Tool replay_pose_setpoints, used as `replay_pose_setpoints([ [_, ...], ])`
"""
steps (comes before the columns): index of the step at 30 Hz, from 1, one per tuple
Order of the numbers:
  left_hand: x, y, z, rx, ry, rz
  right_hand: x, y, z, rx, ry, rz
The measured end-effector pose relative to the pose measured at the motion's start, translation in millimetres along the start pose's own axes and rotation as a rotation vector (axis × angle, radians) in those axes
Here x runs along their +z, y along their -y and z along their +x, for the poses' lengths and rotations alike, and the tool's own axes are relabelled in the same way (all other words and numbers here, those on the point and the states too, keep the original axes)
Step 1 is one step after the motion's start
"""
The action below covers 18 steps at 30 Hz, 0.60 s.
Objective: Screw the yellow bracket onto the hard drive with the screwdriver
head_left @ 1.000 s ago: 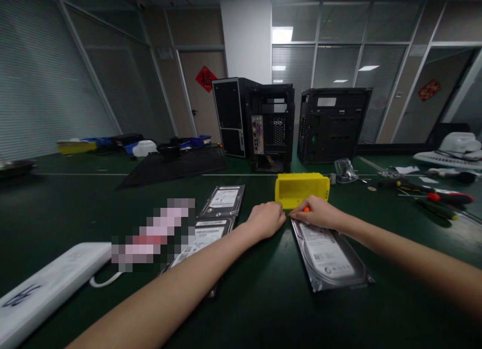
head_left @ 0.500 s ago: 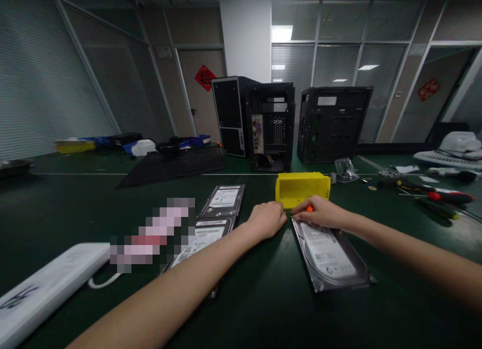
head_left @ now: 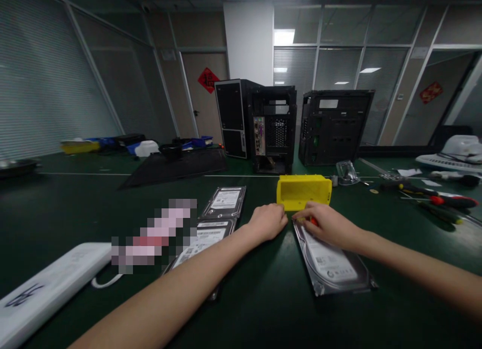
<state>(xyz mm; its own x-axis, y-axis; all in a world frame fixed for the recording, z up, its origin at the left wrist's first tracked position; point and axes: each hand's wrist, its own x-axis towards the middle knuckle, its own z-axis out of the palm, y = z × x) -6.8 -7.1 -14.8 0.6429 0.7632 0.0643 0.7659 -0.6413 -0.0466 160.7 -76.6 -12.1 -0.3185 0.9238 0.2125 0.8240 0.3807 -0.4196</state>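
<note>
A hard drive (head_left: 331, 261) lies label-up on the green table at the right. My right hand (head_left: 326, 223) rests over its far left corner, fingers pinched together. Between them shows a small orange object (head_left: 313, 221), mostly hidden by the fingers. My left hand (head_left: 268, 221) is closed on the table just left of that corner, fingers curled; whatever they hold, if anything, is hidden. Both hands are right in front of a yellow plastic bin (head_left: 305, 192), which lies with its opening toward me.
Two more hard drives, a far one (head_left: 225, 201) and a nearer one (head_left: 207, 238), lie left of my forearm. A white box-like object (head_left: 56, 283) is at lower left. Computer cases (head_left: 273, 128) stand behind. Screwdrivers (head_left: 452, 200) and a white keyboard (head_left: 444, 163) are at the right.
My right hand has shifted slightly and tilted over the drive's corner, with less of the orange object showing. The left hand stays in place. The whole view has moved a little.
</note>
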Motion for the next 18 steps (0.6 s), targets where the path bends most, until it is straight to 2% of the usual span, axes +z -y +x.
replay_pose_setpoints([
  [9, -4.1, -2.6, -2.5, -0.014, 0.019, -0.002, 3.6, 0.9, -2.4, 0.013, 0.010, -0.029],
  [13, -3.2, -2.1, -2.6, -0.007, 0.022, -0.002, -15.1, 14.0, -2.7, 0.026, -0.022, 0.013],
  [15, -2.1, -1.7, -2.6, -0.007, 0.022, -0.002, -27.1, 20.4, -19.2, 0.017, -0.025, 0.046],
  [17, -0.7, -1.2, -2.6, -0.007, 0.024, -0.004, -29.2, 18.8, -53.7, -0.015, 0.039, 0.068],
  [18, 0.0, -1.0, -2.7, -0.007, 0.025, -0.006, -24.5, 13.9, -76.8, -0.027, 0.026, 0.051],
])
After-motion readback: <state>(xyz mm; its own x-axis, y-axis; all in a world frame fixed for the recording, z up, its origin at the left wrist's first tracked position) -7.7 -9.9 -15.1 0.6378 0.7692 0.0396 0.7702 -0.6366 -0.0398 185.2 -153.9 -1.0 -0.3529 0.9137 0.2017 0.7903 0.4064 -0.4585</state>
